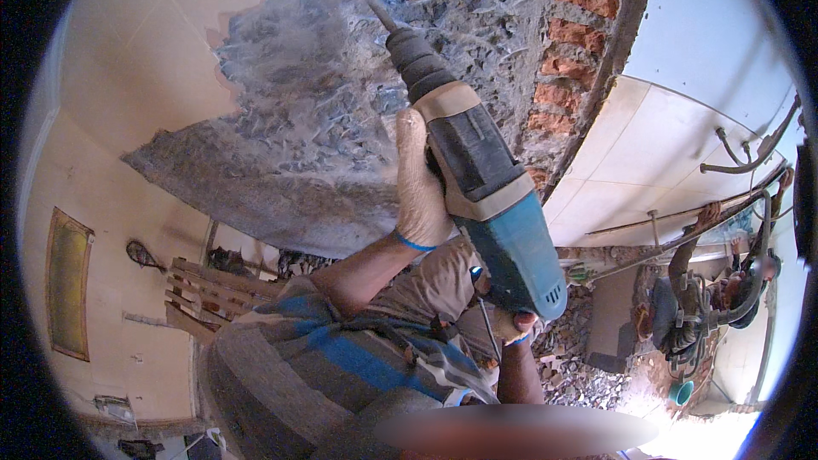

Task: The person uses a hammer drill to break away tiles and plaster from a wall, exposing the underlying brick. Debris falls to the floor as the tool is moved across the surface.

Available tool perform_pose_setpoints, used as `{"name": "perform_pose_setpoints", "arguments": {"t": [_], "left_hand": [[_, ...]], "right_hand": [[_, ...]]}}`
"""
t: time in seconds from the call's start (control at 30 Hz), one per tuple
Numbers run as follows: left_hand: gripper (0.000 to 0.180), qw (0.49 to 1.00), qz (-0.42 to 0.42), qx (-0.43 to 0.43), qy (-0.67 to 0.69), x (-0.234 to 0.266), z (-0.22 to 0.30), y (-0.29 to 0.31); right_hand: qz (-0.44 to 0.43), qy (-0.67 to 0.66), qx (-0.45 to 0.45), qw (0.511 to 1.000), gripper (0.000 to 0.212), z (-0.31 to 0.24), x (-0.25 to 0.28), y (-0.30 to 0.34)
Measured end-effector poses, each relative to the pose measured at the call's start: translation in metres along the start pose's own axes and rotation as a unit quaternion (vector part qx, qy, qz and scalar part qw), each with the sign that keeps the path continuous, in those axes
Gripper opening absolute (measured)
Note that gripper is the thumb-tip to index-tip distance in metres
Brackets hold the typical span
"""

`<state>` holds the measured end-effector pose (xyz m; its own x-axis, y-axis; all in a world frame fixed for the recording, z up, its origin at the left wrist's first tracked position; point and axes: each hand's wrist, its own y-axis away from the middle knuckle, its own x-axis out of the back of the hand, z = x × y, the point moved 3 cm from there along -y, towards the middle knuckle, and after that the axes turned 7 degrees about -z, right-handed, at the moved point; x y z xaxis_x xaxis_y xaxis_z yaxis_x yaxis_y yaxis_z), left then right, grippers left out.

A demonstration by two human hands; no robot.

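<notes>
A teal and black rotary hammer (pixel 515 247) slants up and to the left across the middle of the view. Its chisel bit (pixel 381 13) points at a rough, broken grey patch of wall (pixel 324 77), and pale dust hangs there. Whether the tip touches the wall I cannot tell. My left hand (pixel 419 183), in a pale glove with a blue cuff, is wrapped round the tool's front part, behind the black collar. At the rear end my right hand (pixel 515 324) is closed on the handle, mostly hidden behind the tool body.
Exposed red bricks (pixel 558 64) run beside the broken patch, with white tiles (pixel 605 136) further right. Rubble (pixel 588 385) covers the floor below. At right, another person (pixel 669 315) is near pipes and a green bucket (pixel 680 393). A slatted wooden piece (pixel 213 285) stands left.
</notes>
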<state>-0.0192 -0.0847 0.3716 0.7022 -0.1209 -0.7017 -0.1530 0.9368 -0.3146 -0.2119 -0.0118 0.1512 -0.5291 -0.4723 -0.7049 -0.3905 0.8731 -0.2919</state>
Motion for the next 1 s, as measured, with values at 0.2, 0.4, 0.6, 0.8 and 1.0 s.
{"name": "perform_pose_setpoints", "arguments": {"t": [0.2, 0.4, 0.6, 0.8, 1.0], "left_hand": [[0.070, 0.994, 0.098, 0.000, -0.042, 0.002, -0.005, -0.003], [0.064, 0.998, 0.014, 0.050, 0.018, 0.015, -0.003, 0.029], [0.063, 0.993, -0.036, 0.108, 0.035, 0.020, -0.011, 0.043], [0.082, 0.993, 0.019, 0.112, -0.013, 0.018, -0.022, 0.039], [0.081, 0.993, 0.035, 0.106, -0.026, 0.024, -0.027, 0.033]], "right_hand": [[-0.021, -0.142, -0.036, 0.989, 0.116, 0.014, -0.001, -0.016], [0.080, 0.566, -0.089, 0.816, 0.112, 0.029, 0.008, 0.041], [0.093, 0.076, 0.033, 0.992, 0.115, 0.070, 0.046, 0.101], [0.089, -0.024, 0.078, 0.993, 0.119, 0.092, 0.082, 0.110], [0.069, -0.026, 0.065, 0.995, 0.120, 0.085, 0.079, 0.106]]}}
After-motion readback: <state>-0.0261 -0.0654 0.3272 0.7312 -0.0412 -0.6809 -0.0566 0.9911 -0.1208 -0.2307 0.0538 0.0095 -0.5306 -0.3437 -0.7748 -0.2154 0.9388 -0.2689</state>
